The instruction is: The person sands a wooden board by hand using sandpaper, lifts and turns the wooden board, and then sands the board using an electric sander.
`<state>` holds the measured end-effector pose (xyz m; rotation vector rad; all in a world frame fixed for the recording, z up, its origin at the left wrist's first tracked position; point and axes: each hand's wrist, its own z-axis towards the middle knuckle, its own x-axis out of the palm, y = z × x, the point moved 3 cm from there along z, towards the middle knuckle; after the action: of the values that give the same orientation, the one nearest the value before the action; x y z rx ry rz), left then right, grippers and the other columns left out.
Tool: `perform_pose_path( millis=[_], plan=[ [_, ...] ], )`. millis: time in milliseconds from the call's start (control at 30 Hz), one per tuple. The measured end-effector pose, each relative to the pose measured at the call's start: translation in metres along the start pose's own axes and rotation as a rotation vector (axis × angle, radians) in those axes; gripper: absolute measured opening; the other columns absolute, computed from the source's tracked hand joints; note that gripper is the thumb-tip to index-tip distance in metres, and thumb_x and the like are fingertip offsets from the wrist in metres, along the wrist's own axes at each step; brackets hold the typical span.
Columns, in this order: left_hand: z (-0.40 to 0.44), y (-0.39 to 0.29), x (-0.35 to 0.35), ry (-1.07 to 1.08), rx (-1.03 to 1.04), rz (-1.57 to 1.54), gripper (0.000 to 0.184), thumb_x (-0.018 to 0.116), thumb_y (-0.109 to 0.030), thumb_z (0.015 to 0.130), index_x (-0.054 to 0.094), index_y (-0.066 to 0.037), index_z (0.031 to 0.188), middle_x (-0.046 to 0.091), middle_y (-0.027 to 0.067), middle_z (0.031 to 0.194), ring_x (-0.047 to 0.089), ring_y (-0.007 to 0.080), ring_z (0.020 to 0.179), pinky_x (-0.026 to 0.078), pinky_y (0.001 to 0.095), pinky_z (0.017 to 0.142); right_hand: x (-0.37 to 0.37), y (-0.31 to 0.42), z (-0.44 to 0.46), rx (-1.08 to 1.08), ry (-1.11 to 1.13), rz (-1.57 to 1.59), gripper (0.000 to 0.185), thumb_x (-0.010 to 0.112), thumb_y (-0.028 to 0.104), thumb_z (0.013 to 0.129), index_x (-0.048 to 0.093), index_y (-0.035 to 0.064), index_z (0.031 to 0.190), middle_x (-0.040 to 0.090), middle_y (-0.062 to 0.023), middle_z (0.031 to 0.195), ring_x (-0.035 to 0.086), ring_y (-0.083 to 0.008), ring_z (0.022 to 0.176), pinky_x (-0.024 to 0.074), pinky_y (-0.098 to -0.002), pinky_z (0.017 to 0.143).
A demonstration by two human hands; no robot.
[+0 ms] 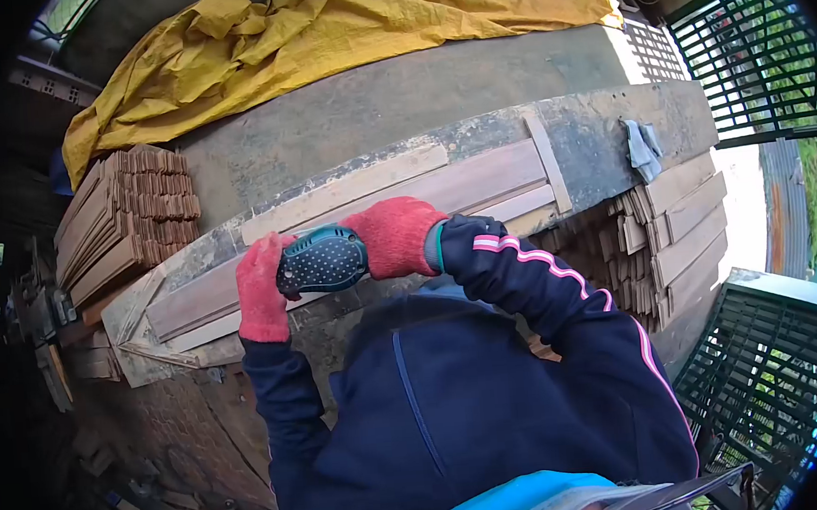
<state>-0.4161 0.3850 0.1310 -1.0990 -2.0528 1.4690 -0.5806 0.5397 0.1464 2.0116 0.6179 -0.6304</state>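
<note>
A dark green hand-held power tool (322,260), which looks like a sander, is lifted in front of my chest with its dark, white-dotted flat face turned up toward me. My left hand (263,286), in a red knit glove, is closed on its left end. On its other end my right hand (396,238), gloved the same way, is wrapped round it. Below and behind the tool, a long reddish-brown board (479,180) lies on the workbench, framed by pale wooden strips (546,162). The tool and my hands hide the board's middle.
Stacks of thin wooden slats stand on the left (130,203) and the right (676,222). A yellow tarp (318,48) lies crumpled along the back. A grey-blue cloth (644,148) rests on the bench's right end. Green lattice gates (754,51) are at the right.
</note>
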Motion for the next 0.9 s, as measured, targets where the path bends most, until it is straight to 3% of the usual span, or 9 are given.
perform_pose_path(
  millis=[100,267,400,467,667,900],
  plan=[
    [0.004,-0.008,0.076,0.171,-0.047,-0.109,0.036,0.052,-0.035,0.1,0.069,-0.003,0.106,0.066,0.0052,0.09,0.061,0.0105,0.06,0.045,0.0233,0.041,-0.027,-0.051,-0.045,0.047,-0.014,-0.062,0.038,0.068,0.022,0.069,0.068,0.015,0.107,0.071,-0.0172,0.097,0.067,-0.0383,0.093,0.0537,-0.0477,0.08],
    [0.007,-0.012,0.204,0.359,-0.183,-0.166,0.037,0.066,-0.025,0.093,0.06,-0.009,0.125,0.062,0.0028,0.096,0.059,0.0106,0.072,0.05,0.0265,0.061,-0.072,-0.139,-0.111,0.139,-0.034,-0.137,0.049,0.07,0.025,0.066,0.066,0.0174,0.114,0.07,-0.0169,0.101,0.066,-0.0391,0.094,0.0535,-0.0474,0.079],
    [0.016,-0.003,0.295,0.358,0.019,-0.25,0.05,0.075,-0.018,0.085,0.056,-0.006,0.13,0.06,0.0069,0.108,0.06,0.0141,0.092,0.054,0.0295,0.072,-0.097,-0.209,-0.148,0.244,-0.037,-0.124,0.066,0.082,0.025,0.058,0.065,0.013,0.121,0.07,-0.0182,0.106,0.067,-0.037,0.099,0.0539,-0.0413,0.087],
    [0.021,0.005,0.332,0.325,0.135,-0.206,0.057,0.077,-0.017,0.08,0.055,-0.003,0.13,0.059,0.0131,0.118,0.059,0.0215,0.106,0.051,0.034,0.091,-0.107,-0.234,-0.162,0.233,-0.028,-0.118,0.068,0.083,0.024,0.057,0.064,0.0125,0.121,0.07,-0.0174,0.105,0.068,-0.0354,0.099,0.0537,-0.0405,0.087],
    [0.019,0.007,0.382,0.263,0.116,-0.241,0.06,0.076,-0.015,0.079,0.053,-0.003,0.132,0.058,0.0163,0.125,0.057,0.0262,0.116,0.046,0.0355,0.1,-0.118,-0.283,-0.178,0.238,-0.016,-0.064,0.072,0.084,0.024,0.056,0.063,0.0139,0.125,0.071,-0.016,0.106,0.067,-0.0355,0.101,0.0528,-0.0414,0.088],
    [0.024,0.001,0.377,0.227,0.144,-0.203,0.06,0.076,-0.016,0.08,0.053,-0.004,0.134,0.057,0.0166,0.127,0.055,0.0276,0.12,0.043,0.0364,0.103,-0.117,-0.282,-0.169,0.264,-0.028,-0.071,0.07,0.085,0.023,0.055,0.064,0.0101,0.121,0.071,-0.0169,0.106,0.069,-0.0337,0.099,0.0528,-0.0401,0.089]
  ],
)
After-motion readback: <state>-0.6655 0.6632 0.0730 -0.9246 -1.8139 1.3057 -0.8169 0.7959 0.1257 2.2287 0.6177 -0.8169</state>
